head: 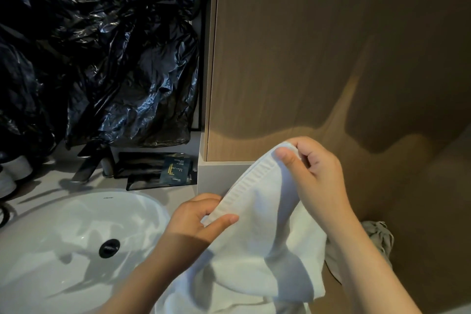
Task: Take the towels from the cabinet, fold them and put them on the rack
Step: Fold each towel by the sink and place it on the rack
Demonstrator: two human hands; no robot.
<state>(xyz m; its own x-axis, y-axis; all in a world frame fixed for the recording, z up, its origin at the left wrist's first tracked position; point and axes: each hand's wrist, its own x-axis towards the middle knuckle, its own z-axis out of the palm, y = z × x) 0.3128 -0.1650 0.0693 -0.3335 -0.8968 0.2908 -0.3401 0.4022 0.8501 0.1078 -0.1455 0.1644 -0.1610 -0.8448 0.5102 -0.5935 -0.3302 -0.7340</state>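
The white sink [51,211] is the biggest vessel here, sunk into the counter [182,186] at my lower left, with a black drain plug [109,248] sitting in its bottom. Behind it a flat black tray [137,163] lies on the counter against the cabinet base and holds dark sachets [175,169], one of them with gold lettering. A faucet [89,163] stands just left of the tray, angled toward the sink, and white cups [15,168] sit at the far left edge.

The wood-grain cabinet panel [331,58] fills the right half of my view, with shadows across its lower part. Crinkled black plastic sheeting [102,46] covers the wall above the sink.

The white towel [262,237] is in the air in front of the cabinet panel, over the right end of the counter, and its loose folds hang down out of view. My right grip [316,176] pinches its upper corner, thumb in front. My left grip [201,222] pinches the ribbed hem lower down, thumb lying on top of the cloth. A grey cloth [379,237] shows low behind my right forearm
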